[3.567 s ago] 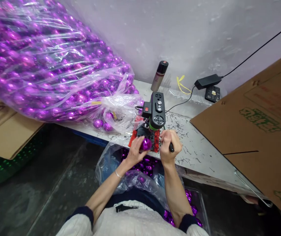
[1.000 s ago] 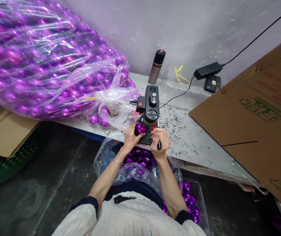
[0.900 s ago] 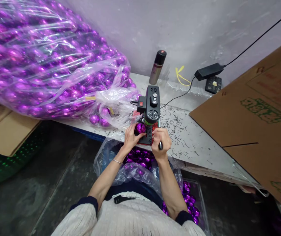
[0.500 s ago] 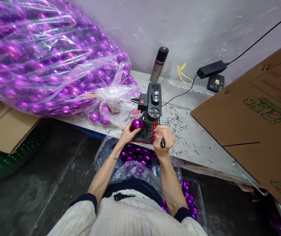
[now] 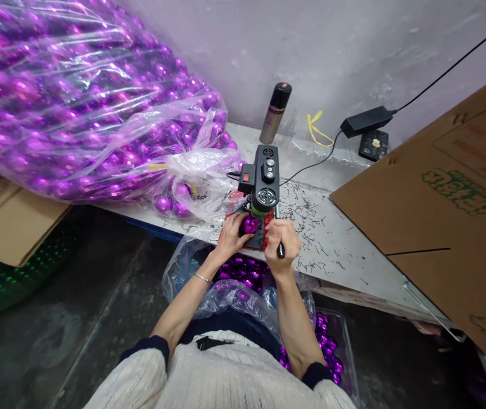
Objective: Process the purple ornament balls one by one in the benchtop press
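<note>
A shiny purple faceted ball is held between the thumb and fingers of my left hand. It sits just under the head of a small black bench machine, above that machine's dark base plate. My right hand is wrapped round the black-ended lever at the machine's right side. Several purple balls lie in an open plastic bag at my lap, below the table edge.
A large clear bag of purple balls fills the left. Small dark bits litter the white table. Behind the machine stands a spray can. A power adapter lies by the wall, and a cardboard box on the right.
My left hand has moved the purple ball to the right, from beside the machine to under its head. My right hand stays on the lever, almost unmoved.
</note>
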Action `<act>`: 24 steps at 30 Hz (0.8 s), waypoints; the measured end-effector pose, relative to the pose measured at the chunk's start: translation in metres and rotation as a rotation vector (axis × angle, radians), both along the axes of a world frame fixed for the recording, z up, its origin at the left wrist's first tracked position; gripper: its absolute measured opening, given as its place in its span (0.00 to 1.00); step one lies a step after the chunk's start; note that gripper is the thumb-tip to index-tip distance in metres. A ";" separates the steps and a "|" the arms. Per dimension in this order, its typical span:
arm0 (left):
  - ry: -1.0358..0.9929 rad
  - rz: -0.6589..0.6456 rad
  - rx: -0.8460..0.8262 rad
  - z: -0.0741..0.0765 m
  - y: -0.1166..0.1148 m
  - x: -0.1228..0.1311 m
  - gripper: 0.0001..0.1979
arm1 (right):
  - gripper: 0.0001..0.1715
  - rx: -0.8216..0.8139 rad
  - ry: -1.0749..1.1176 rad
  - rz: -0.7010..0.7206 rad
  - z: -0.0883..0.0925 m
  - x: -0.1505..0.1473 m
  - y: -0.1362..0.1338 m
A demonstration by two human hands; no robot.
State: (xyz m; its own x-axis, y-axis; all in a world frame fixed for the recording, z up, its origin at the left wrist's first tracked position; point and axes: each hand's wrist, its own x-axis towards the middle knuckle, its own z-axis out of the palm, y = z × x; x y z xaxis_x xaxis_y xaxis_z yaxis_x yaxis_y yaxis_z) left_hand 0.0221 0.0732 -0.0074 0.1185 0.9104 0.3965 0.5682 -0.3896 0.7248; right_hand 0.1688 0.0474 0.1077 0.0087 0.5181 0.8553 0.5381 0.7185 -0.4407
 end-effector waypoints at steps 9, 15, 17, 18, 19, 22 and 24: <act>-0.102 0.086 -0.001 -0.003 -0.003 0.016 0.27 | 0.13 -0.010 0.029 0.010 -0.003 0.000 -0.001; -0.111 0.072 0.009 -0.001 -0.004 0.015 0.27 | 0.13 0.010 0.043 0.002 -0.021 -0.001 -0.002; -0.119 0.066 0.030 -0.002 -0.004 0.015 0.27 | 0.13 0.009 0.066 0.000 -0.030 -0.001 -0.002; -0.120 0.064 0.037 -0.002 -0.004 0.016 0.27 | 0.13 0.007 0.079 -0.002 -0.034 -0.002 -0.002; -0.120 0.064 0.040 -0.002 -0.004 0.016 0.27 | 0.13 0.006 0.093 -0.004 -0.038 -0.002 -0.002; -0.109 0.071 0.024 -0.002 -0.005 0.016 0.27 | 0.14 0.006 0.123 -0.013 -0.047 -0.004 0.000; -0.104 0.073 0.008 -0.002 -0.005 0.016 0.27 | 0.14 0.028 0.137 -0.017 -0.050 -0.004 0.002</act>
State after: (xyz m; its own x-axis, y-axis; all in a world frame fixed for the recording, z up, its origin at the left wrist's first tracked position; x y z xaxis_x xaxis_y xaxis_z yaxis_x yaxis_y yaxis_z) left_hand 0.0384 0.0686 -0.0095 0.0097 0.9118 0.4106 0.5177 -0.3559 0.7780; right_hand 0.1644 0.0490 0.0575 0.1353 0.4926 0.8597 0.4865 0.7228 -0.4907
